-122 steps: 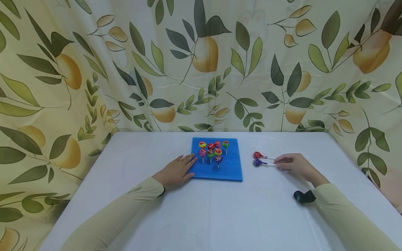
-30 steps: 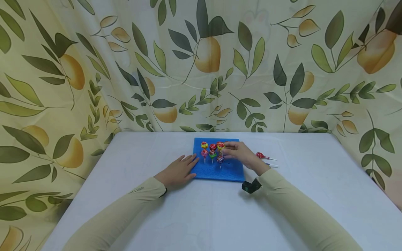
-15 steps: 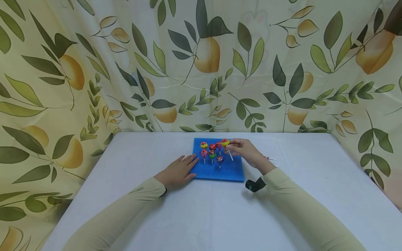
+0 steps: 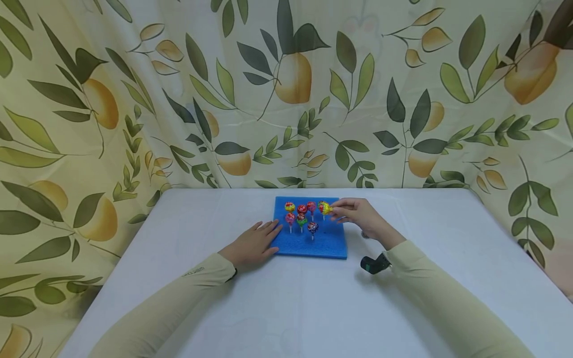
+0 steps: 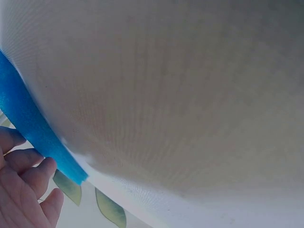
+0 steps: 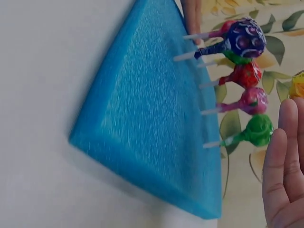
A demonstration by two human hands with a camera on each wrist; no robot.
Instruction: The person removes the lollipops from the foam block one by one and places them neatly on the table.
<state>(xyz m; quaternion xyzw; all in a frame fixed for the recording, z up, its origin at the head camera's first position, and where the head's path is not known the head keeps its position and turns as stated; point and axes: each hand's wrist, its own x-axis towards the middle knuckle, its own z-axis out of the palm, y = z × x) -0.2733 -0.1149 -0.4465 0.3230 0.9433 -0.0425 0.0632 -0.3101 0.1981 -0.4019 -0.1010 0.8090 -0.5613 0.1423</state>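
Note:
A blue foam board (image 4: 291, 246) lies on the white table, with several wrapped lollipops standing upright in it on their sticks. My left hand (image 4: 254, 244) lies with straight fingers on the board's left edge. Above the board's right side, my right hand (image 4: 355, 215) pinches a yellow lollipop (image 4: 324, 208), its head pointing left; in the right wrist view, the yellow lollipop (image 6: 298, 85) shows at the right border above the fingers. The green lollipop (image 6: 259, 130) at the board's back right is partly behind it in the head view. A dark blue lollipop (image 4: 312, 227) stands nearest the front.
Right of the board, a purple lollipop (image 4: 364, 234) lies on the table, mostly hidden by my right wrist. A black wrist camera (image 4: 375, 263) hangs beneath my right cuff. Behind the table (image 4: 277, 308) hangs a curtain (image 4: 358, 99) printed with fruit and leaves.
My right hand has come from the two lollipops lying on the right to the board, drawn the yellow lollipop out of the front group and shifted it back and right. The left hand stays put.

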